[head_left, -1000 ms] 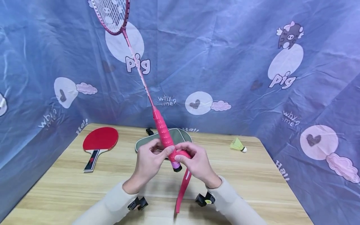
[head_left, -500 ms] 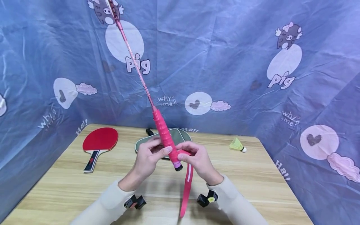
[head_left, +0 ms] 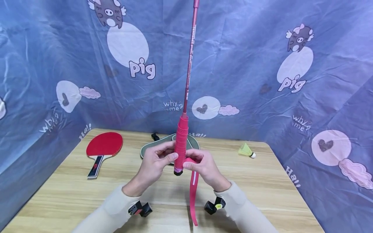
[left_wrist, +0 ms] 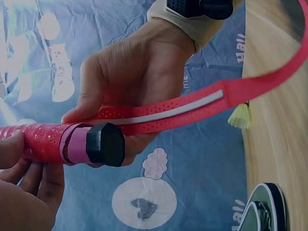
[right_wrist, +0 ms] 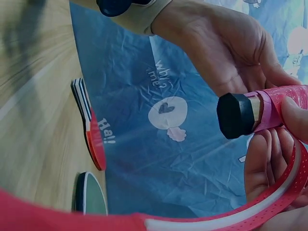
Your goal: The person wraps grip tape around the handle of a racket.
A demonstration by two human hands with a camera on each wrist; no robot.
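Note:
A badminton racket's wrapped pink handle [head_left: 181, 139] stands nearly upright in front of me, its shaft rising out of the head view's top. My left hand [head_left: 154, 165] grips the handle's lower part between thumb and fingers. Just right of it, my right hand [head_left: 204, 166] pinches a pink perforated grip tape [head_left: 193, 197] close to the handle. The tape's loose end hangs towards the table, and a white strip [left_wrist: 173, 111] runs along its inner face. Beside the black end cap [right_wrist: 235, 115], a band of purple [right_wrist: 270, 111] and a sliver of bare wood show.
At the left of the wooden table [head_left: 233, 181] lies a red table tennis bat [head_left: 105, 144]. A green-grey case [head_left: 154, 147] lies behind my hands. Towards the back right rests a yellow shuttlecock [head_left: 246, 150]. Blue printed cloth [head_left: 247, 64] hangs round the table.
The racket has turned in my left hand and swung from leaning left to nearly upright. Its strung head has left the view. The tape's hanging end has shifted slightly; both hands stay close to place.

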